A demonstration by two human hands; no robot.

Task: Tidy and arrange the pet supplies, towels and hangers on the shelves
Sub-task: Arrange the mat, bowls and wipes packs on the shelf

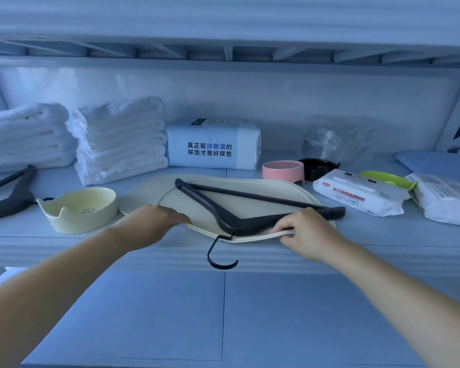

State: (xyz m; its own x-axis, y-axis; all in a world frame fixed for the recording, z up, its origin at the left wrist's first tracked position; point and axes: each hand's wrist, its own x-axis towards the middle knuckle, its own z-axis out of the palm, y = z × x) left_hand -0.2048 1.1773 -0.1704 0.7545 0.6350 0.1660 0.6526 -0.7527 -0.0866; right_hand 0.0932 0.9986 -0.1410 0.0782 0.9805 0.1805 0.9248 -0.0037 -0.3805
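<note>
The right hand (308,235) pinches the near rim of a cream mat (175,208), thumb on top, fingers curled beneath. The left hand (154,221) lies palm-down at the same rim with its fingers together; whether they curl under cannot be determined. The mat lies at the front middle of the shelf (356,235). A dark hanger (250,211) rests on the mat, its hook overhanging the shelf edge. A yellow bowl (80,208) stands just left of the mat. A pack of wipes (356,192) lies to the right. Behind are a pink bowl (283,170), a pad pack (213,144) and stacked white towels (122,136).
</note>
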